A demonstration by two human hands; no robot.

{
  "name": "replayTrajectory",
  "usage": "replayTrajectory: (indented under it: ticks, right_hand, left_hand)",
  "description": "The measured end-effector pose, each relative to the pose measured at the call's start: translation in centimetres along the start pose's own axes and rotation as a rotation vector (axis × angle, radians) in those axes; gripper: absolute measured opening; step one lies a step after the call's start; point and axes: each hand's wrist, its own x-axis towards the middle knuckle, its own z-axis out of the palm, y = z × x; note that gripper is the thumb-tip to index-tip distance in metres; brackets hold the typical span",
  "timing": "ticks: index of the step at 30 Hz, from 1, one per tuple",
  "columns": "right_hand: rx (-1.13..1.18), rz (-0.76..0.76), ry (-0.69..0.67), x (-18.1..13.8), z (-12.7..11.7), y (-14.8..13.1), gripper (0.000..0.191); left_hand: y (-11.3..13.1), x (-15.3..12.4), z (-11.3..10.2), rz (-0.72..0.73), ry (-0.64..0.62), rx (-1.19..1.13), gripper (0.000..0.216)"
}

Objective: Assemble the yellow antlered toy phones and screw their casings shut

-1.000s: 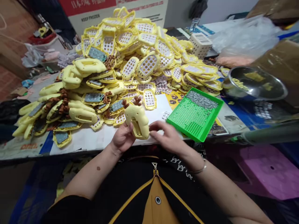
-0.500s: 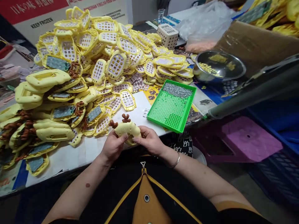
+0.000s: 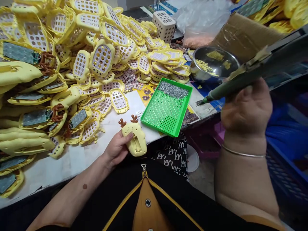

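Note:
My left hand (image 3: 117, 148) is closed on a pale-yellow toy phone shell (image 3: 141, 136) with two brown antlers at its top. The thumb presses its back, beside an oblong battery recess. At the right, my right hand (image 3: 247, 110) wraps round an electric screwdriver (image 3: 223, 88), a thick dark-grey tool whose thin tip points left and down over the table edge. Part of the right fingers is hidden behind the tool. Between the two hands lies a green tray (image 3: 149, 118) with small silver screws (image 3: 173, 90) heaped at its far end.
A large pile of yellow shells with white grids (image 3: 103, 59) fills the table's left and back. Shells with circuit boards (image 3: 20, 53) lie at left. Behind the tray are a steel bowl (image 3: 231, 65), a perforated beige box (image 3: 163, 25) and a cardboard box (image 3: 243, 35).
My right hand has let go of the toy shell and moved right to grip the screwdriver. My left hand keeps the shell, now turned more upright with its battery recess showing. The view has shifted.

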Motion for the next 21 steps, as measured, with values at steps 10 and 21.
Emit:
replayTrajectory:
  ticks: [10,21]
  right_hand:
    - [0.429,0.286,-0.172,-0.5,4.9,-2.9,0.039]
    - [0.500,0.054,-0.279,-4.0,7.7,0.1,0.016]
  left_hand:
    - [0.1,0.3,0.4,-0.027,0.078,-0.037,0.048]
    - [0.2,0.8,-0.4,-0.066,0.063,-0.048,0.052]
